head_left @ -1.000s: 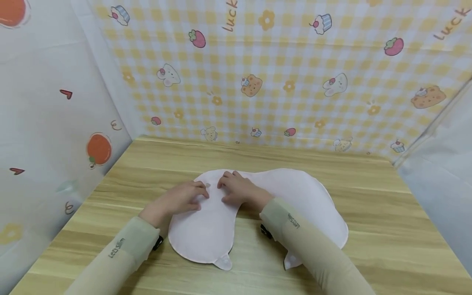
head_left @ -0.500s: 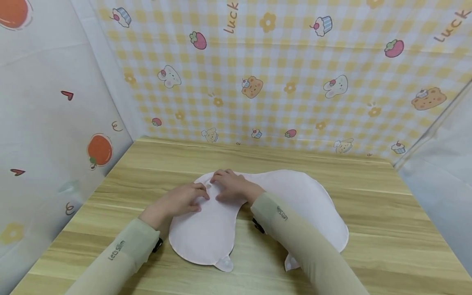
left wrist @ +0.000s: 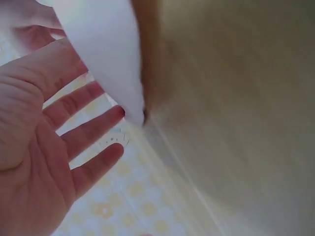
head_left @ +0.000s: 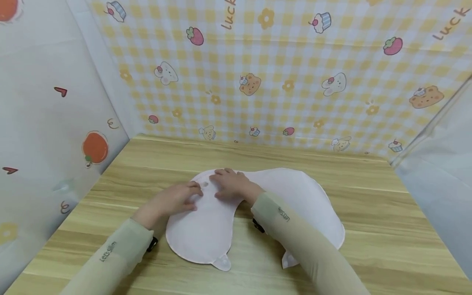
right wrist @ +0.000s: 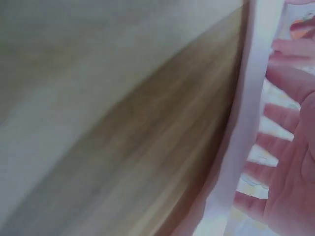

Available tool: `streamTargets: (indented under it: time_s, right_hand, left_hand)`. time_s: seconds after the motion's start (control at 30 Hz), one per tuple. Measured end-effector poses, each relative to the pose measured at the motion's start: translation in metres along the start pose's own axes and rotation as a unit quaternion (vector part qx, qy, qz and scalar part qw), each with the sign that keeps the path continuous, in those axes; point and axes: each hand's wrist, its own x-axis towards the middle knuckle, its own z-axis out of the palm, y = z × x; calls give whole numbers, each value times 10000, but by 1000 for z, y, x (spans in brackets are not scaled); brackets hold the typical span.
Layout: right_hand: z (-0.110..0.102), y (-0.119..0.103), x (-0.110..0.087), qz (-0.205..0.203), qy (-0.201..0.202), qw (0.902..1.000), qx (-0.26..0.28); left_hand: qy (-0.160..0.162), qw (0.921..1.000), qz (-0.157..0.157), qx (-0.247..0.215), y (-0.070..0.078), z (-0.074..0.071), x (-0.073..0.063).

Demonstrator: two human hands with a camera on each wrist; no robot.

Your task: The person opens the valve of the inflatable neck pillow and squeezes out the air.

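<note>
Rests left hand on the left lobe of a pale pink, arch-shaped pad, with fingers relaxed, spread and not gripping (nearly straight in the left wrist view). Lays right hand just beside, across the top of the same lobe, also with fingers loosely extended, apart and not gripping. Leaves a small greyish spot on the pad visible between both hands. Has the pad lying on a wood-grain counter, near the middle, with curved top toward the yellow-and-white gingham backdrop and both lobes toward the near side. Shows a whitish left tab at the end of one lobe and a right tab at the other, just beside the right sleeve. Wears beige cloth with dark lettering near both cuffs, plus a left black strap and a right black strap.
</note>
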Motion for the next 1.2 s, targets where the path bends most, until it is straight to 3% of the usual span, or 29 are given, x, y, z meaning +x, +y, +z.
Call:
streamTargets:
  time_s: [0.17,0.27,0.43,0.63,0.8,0.97,1.2]
  right_hand:
    - [-5,-1,-28,-133,625,9974,337]
    - [-7,-4,-52,-683,877,9914,690]
    - [-3,-17,-85,-1601,942,9762,1117]
    - [9,-35,-99,-1858,521,9720,1340]
    - [20,-46,-98,-2042,142,9718,1173]
    - [29,-53,-97,-2240,-152,9732,491]
    - [33,-59,-97,-2177,-25,9755,-322]
  left_hand:
    - [355,9990,139,217,9,-11,-19]
    - [481,9980,412,-44,18,-16,-33]
    - [70,9942,631,-873,34,-19,-50]
    - [-352,9903,539,-1235,41,-13,-56]
    - [-484,9897,527,-1236,42,-4,-59]
    - [-502,9918,448,-1090,42,1,-61]
    - [-238,9935,538,-973,39,4,-60]
